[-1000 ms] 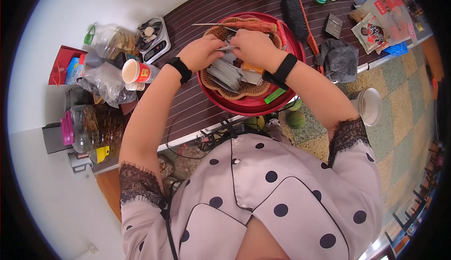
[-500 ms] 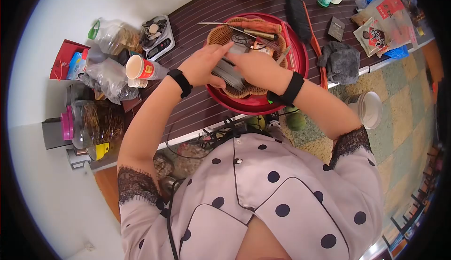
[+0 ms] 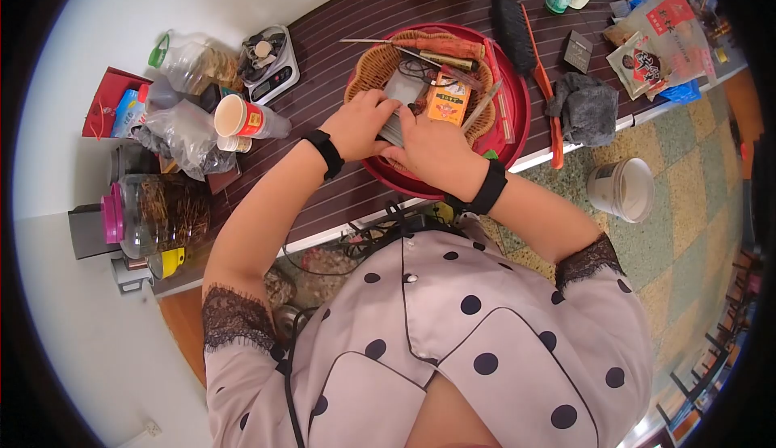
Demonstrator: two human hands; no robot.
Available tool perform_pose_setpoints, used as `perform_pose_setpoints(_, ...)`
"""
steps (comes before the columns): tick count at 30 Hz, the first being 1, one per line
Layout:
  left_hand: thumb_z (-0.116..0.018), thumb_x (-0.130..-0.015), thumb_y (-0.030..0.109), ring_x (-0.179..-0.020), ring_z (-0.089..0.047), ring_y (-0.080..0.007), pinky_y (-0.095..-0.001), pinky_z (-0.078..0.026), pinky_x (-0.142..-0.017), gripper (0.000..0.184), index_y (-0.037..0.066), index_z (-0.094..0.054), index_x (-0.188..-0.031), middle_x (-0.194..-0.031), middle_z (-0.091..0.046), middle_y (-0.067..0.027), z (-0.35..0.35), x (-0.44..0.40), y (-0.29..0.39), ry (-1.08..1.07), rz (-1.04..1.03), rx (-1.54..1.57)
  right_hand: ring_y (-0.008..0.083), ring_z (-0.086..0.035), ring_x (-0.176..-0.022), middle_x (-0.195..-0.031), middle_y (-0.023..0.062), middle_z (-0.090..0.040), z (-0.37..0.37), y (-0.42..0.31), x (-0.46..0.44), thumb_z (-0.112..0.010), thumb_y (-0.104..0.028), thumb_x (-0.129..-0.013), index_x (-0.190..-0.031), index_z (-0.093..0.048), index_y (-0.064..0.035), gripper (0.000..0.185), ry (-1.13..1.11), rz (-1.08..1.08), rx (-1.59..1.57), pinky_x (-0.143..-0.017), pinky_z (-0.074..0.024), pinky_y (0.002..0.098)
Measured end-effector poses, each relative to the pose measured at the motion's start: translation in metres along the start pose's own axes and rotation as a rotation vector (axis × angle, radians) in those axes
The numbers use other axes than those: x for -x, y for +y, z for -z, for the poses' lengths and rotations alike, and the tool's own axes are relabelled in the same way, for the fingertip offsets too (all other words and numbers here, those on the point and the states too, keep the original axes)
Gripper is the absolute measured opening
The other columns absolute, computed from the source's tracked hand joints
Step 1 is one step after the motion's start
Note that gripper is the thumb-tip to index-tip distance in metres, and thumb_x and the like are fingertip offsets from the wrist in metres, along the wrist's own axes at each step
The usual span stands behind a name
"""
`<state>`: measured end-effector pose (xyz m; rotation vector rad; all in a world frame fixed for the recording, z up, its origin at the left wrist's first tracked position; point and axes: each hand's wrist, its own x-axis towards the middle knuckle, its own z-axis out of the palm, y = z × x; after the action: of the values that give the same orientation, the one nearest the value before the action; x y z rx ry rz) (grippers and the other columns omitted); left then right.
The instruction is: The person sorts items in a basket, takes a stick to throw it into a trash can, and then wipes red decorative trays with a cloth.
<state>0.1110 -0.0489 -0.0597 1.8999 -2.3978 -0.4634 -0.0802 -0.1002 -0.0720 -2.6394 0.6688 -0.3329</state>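
Observation:
A scalloped wicker basket [image 3: 365, 73] sits in a round red tray [image 3: 524, 116] on the dark striped table. My left hand [image 3: 361, 124] is curled over the left edge of a grey rectangular item [image 3: 404, 90] in the basket. From the right, my right hand [image 3: 436, 145] closes on its near end, and the fingertips of both hands almost meet. The hands hide much of this item. Beside it lie an orange box [image 3: 449, 102], a screwdriver with an orange handle [image 3: 453, 47] and a dark cable [image 3: 416, 68].
Right of the tray lie a black-bristled brush [image 3: 516, 31], a grey cloth [image 3: 584, 107] and plastic packets [image 3: 647, 64]. On the left are a scale [image 3: 276, 76], stacked paper cups [image 3: 246, 116] and a large jar [image 3: 166, 213]. A white bucket [image 3: 630, 189] stands on the floor.
My right hand has moved down and right, uncovering the orange box and more of the grey item's top. My left hand has shifted slightly down, and its fingers are more bent.

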Motion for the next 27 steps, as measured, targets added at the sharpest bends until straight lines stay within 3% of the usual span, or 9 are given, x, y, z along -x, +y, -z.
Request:
perform_pose_setpoints(3, -0.084, -0.06, 0.021, -0.112, -0.051, -0.034, -0.0414, -0.046, -0.094, 0.064, 0.01, -0.057, -0.117, -0.117, -0.053, -0.0131, 0.006, -0.006, -0.002, 0.011, 0.04, 0.07, 0.0363, -0.065, -0.079, -0.089, 0.021, -0.063, -0.018, 0.009, -0.002, -0.065, -0.042, -0.085, -0.124, -0.045, 0.0051, 0.065, 0.021, -0.073, -0.191, -0.066, -0.0539, 0.0433)
perform_pose_setpoints(6, -0.085, -0.059, 0.022, -0.11, -0.052, -0.0333, -0.0414, -0.046, -0.093, 0.061, 0.009, -0.059, -0.113, -0.114, -0.054, -0.0121, 0.017, -0.01, 0.006, 0.041, 0.042, -0.01, 0.0395, -0.064, -0.082, -0.096, 0.0225, -0.062, -0.019, 0.01, 0.0, -0.065, -0.035, -0.085, -0.126, -0.043, 0.0033, 0.06, 0.034, -0.13, -0.282, -0.07, -0.0535, 0.0449)
perform_pose_setpoints(10, -0.084, -0.062, 0.024, -0.11, -0.052, -0.0336, -0.0419, -0.046, -0.093, 0.06, 0.01, -0.058, -0.115, -0.115, -0.053, -0.0121, 0.004, -0.003, -0.003, 0.095, 0.026, -0.041, 0.0395, -0.064, -0.086, -0.099, 0.0235, -0.061, -0.026, 0.007, 0.003, -0.068, -0.028, -0.084, -0.128, -0.041, 0.0034, 0.06, 0.117, -0.087, -0.286, -0.072, -0.0531, 0.0442)
perform_pose_setpoints(15, -0.084, -0.062, 0.021, -0.11, -0.052, -0.0333, -0.0423, -0.047, -0.093, 0.059, 0.01, -0.057, -0.114, -0.114, -0.053, -0.0114, 0.001, 0.0, -0.005, 0.137, 0.043, -0.05, 0.0374, -0.063, -0.09, -0.103, 0.0256, -0.06, -0.014, 0.014, 0.0, -0.071, -0.017, -0.078, -0.14, -0.03, 0.0034, 0.077, -0.095, -0.02, -0.352, -0.076, -0.0515, 0.0447)
perform_pose_setpoints(19, -0.083, -0.062, 0.018, -0.11, -0.052, -0.0331, -0.0418, -0.048, -0.091, 0.057, 0.012, -0.058, -0.112, -0.113, -0.053, -0.0107, 0.009, -0.003, -0.013, 0.088, -0.002, -0.035, 0.0356, -0.064, -0.089, -0.107, 0.0247, -0.059, -0.023, 0.023, 0.0, -0.071, -0.014, -0.077, -0.141, -0.03, 0.0025, 0.078, -0.075, -0.089, -0.524, -0.077, -0.0516, 0.0426)
perform_pose_setpoints(21, -0.083, -0.06, 0.014, -0.109, -0.053, -0.0324, -0.0411, -0.049, -0.089, 0.057, 0.014, -0.059, -0.111, -0.112, -0.054, -0.0096, 0.014, -0.004, -0.013, 0.098, -0.021, -0.062, 0.0344, -0.064, -0.088, -0.108, 0.0239, -0.06, -0.034, 0.022, 0.001, -0.07, -0.012, -0.077, -0.139, -0.036, 0.0023, 0.073, 0.052, -0.015, -0.563, -0.077, -0.0517, 0.0404)
perform_pose_setpoints(25, -0.081, -0.051, 0.0, -0.108, -0.053, -0.0313, -0.039, -0.048, -0.09, 0.065, 0.012, -0.059, -0.111, -0.114, -0.054, -0.0092, 0.021, -0.001, -0.019, 0.04, -0.071, -0.085, 0.0333, -0.064, -0.088, -0.105, 0.0229, -0.061, -0.033, 0.023, -0.001, -0.07, -0.011, -0.077, -0.137, -0.04, 0.0009, 0.069, 0.039, 0.026, -0.581, -0.078, -0.0518, 0.0388)
perform_pose_setpoints(27, -0.081, -0.052, 0.001, -0.109, -0.054, -0.031, -0.0388, -0.049, -0.091, 0.064, 0.012, -0.059, -0.111, -0.114, -0.054, -0.0091, 0.023, -0.003, -0.023, 0.017, -0.072, -0.112, 0.0317, -0.065, -0.087, -0.099, 0.022, -0.063, -0.024, 0.025, -0.003, -0.07, -0.01, -0.077, -0.136, -0.041, -0.0007, 0.067, -0.041, 0.019, -0.551, -0.077, -0.0519, 0.0383)
